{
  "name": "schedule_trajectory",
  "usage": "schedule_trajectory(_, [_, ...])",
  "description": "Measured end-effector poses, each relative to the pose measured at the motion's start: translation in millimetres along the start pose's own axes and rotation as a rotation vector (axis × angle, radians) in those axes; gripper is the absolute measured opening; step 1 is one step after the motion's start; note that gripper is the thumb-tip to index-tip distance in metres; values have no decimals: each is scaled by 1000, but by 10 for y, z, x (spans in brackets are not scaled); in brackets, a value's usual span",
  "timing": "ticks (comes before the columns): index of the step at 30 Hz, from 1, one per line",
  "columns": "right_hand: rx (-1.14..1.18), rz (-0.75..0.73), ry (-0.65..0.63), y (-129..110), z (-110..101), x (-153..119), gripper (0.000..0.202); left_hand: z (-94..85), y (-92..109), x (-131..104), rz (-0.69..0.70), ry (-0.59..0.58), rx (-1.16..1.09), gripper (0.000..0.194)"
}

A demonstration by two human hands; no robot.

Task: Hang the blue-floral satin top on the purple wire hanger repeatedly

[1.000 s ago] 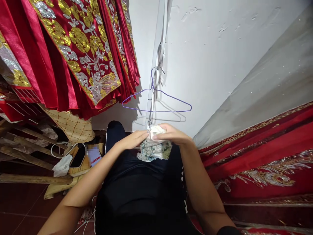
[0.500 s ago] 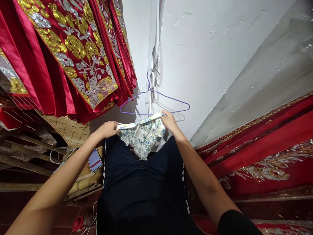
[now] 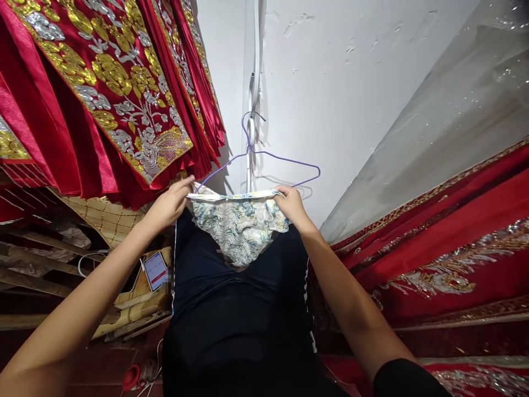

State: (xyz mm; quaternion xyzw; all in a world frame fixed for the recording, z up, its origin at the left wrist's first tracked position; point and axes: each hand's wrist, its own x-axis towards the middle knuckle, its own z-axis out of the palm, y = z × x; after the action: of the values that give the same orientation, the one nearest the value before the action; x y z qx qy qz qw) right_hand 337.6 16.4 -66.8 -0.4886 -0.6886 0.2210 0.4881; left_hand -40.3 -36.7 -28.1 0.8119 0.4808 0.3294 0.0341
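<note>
Between my hands is a small white floral garment shaped like briefs (image 3: 242, 231), its band stretched nearly level and its cloth tapering downward. My left hand (image 3: 170, 205) is closed on the band's left end, with one finger pointing up and a flap of pale cloth beside it. My right hand (image 3: 291, 205) pinches the band's right end. Directly behind, a purple wire hanger (image 3: 285, 159) hangs by its hook; its lower bar is hidden by the garment. Below the briefs, a dark navy V-necked piece of clothing (image 3: 231, 298) lies along the front of my body.
Red embroidered clothes (image 3: 124, 94) hang at upper left against a white wall (image 3: 330, 88). More red sequined fabric (image 3: 446, 264) and a sheer plastic cover (image 3: 446, 121) fill the right. A phone (image 3: 156, 271) lies on a wooden bench at lower left, above a red object (image 3: 131, 377).
My left hand has moved slightly left and up, and the briefs are spread wider. The hanger's lower bar has become hidden behind them. The whole view has shifted slightly.
</note>
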Motion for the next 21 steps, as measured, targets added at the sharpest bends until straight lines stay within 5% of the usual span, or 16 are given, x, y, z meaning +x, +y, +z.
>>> schedule_trajectory(5, [117, 31, -102, -43, 75, -44, 20, -109, 79, 187, -64, 119, 111, 35])
schedule_trajectory(9, [237, 49, -174, -175, 159, -171, 20, 7, 344, 468, -89, 150, 100, 40])
schedule_trajectory(13, [249, 19, -163, -302, 138, -291, 30, 124, 601, 683, 31, 156, 71, 42])
schedule_trajectory(15, [245, 1, -70, -302, 37, -309, 49, 137, 610, 733, 60, 133, 58, 40])
schedule_trajectory(18, [174, -43, 237, -216, -244, -251, 84, 105, 502, 757, 69, 117, 86, 37])
schedule_trajectory(21, [35, -21, 348, -121, -639, -102, 69, 59, 384, 768, 111, 89, 125, 36])
